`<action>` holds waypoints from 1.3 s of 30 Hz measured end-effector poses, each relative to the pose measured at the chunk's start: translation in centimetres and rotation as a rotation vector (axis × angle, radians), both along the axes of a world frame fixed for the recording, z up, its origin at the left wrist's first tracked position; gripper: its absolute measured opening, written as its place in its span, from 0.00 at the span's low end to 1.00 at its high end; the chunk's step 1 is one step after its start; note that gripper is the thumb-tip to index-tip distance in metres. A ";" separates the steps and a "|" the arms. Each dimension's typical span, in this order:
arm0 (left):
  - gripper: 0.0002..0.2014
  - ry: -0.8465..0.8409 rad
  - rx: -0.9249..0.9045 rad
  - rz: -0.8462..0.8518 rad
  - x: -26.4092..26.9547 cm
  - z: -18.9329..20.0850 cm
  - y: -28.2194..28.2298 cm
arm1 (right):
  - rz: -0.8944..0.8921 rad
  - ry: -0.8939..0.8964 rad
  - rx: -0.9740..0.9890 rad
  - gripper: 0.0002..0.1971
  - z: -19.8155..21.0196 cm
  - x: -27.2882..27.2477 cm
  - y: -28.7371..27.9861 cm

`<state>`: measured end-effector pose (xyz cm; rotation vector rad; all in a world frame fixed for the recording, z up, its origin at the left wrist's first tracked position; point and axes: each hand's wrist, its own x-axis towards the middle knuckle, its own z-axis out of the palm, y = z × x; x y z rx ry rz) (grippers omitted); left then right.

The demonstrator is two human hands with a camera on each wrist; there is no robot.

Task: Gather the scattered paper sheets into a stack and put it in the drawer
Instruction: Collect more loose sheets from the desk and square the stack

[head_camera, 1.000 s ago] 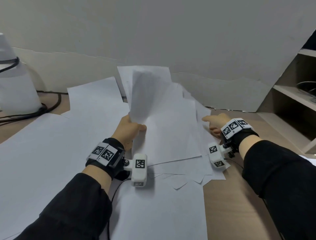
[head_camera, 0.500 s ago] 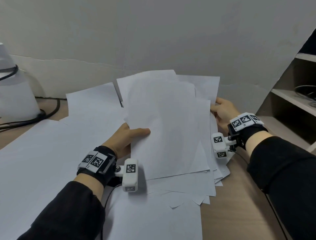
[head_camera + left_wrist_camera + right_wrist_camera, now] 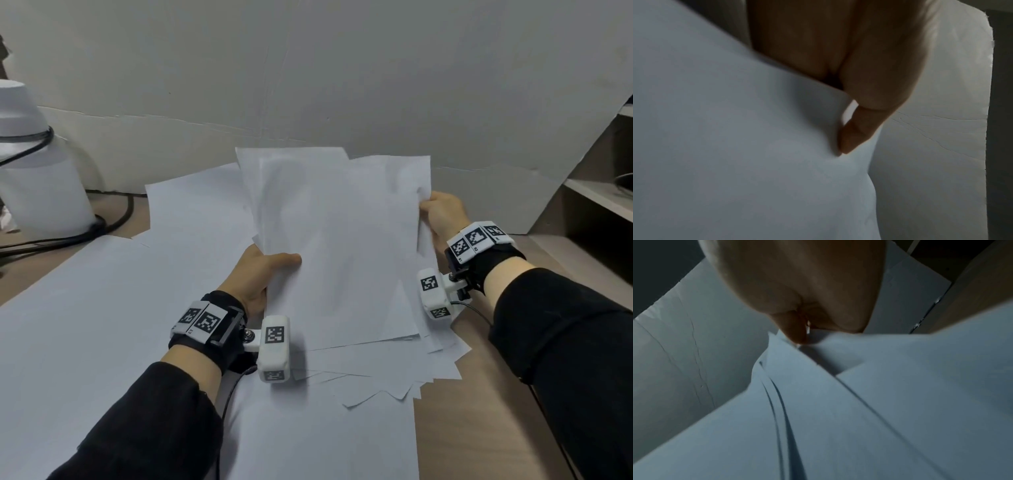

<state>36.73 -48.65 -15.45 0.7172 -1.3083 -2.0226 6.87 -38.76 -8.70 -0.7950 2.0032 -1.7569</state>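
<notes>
Left hand (image 3: 255, 281) clamps the left edge of the bundle of white paper sheets (image 3: 337, 246), thumb laid flat across the top sheet and fingers tucked beneath; the left wrist view shows that thumb (image 3: 857, 129) pressing down into the paper. Right hand (image 3: 443, 214) has the far right edge, fingers curled round it, and in the right wrist view a fingertip (image 3: 797, 332) digs into the fanned, uneven layers. So both hands are closed on the same bundle, one to each side.

And that's the change: a second ago the left hand was holding one sheet curled up on its own, while the right rested low on the pile. Now that sheet is down on top, the right hand has slid to the far edge, and the bundle is tilted up off the light wooden tabletop (image 3: 486, 428), its near edges trailing on the papers below. I'd call this the squaring-up step just beginning, since the corners are splayed and nothing is aligned.

Further out, plenty is left: large white sheets (image 3: 102, 308) spread across the near left, and another sheet (image 3: 195, 209) lies at the far left. A white plastic container (image 3: 37, 185) with black cables (image 3: 113, 219) stands far left; wooden shelving (image 3: 596, 205) sits at the right. No drawer is in sight, so stowing looks some way off.
</notes>
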 end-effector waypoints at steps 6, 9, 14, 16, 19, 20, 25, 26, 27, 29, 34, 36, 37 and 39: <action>0.26 0.046 -0.018 -0.024 0.5 0.5 -0.1 | -0.081 -0.061 0.040 0.13 0.8 -0.7 -0.7; 0.19 0.021 0.031 -0.021 0.1 0.4 -0.1 | 0.114 -0.301 0.026 0.19 1.0 0.9 -1.0; 0.16 -0.112 0.025 0.009 -0.4 -0.3 -0.4 | 0.406 -0.354 0.186 0.42 0.3 3.7 -2.6; 0.17 -0.157 0.008 0.043 -0.5 -0.4 -0.7 | 0.329 -0.298 0.214 0.41 0.1 3.8 -3.2; 0.19 -0.175 -0.034 0.139 -0.7 -0.5 -1.0 | 0.130 -0.204 0.252 0.29 0.0 3.3 -2.9; 0.21 -0.158 -0.034 0.172 -0.7 -0.5 -1.1 | 0.098 -0.195 0.297 0.24 -0.2 3.2 -2.3; 0.23 -0.097 -0.013 0.306 -0.5 -0.3 -1.5 | 0.172 0.201 0.793 0.19 -1.5 1.8 1.3; 0.23 -0.094 -0.002 0.320 -0.5 -0.3 -1.4 | 0.185 0.298 0.826 0.15 -1.6 2.0 1.9; 0.23 -0.091 0.010 0.335 -0.5 -0.3 -1.4 | 0.204 0.359 0.815 0.14 -1.7 2.3 2.3; 0.21 -0.085 0.043 0.369 -0.6 -0.3 -1.2 | 0.228 0.458 0.771 0.12 -1.8 2.8 3.1; 0.21 -0.051 0.164 0.398 -0.6 -0.5 -1.0 | 0.125 0.540 0.604 0.13 -2.0 3.6 4.5; 0.24 -0.039 0.229 0.383 -0.6 -0.6 -0.9 | 0.020 0.560 0.512 0.12 -1.7 4.0 4.8; 0.24 -0.037 0.267 0.373 -0.5 -0.6 -0.9 | -0.027 0.558 0.477 0.12 -1.5 4.1 4.9; 0.21 -0.019 0.345 0.305 -0.4 -0.5 -0.8 | -0.116 0.492 0.400 0.14 -1.7 4.1 4.8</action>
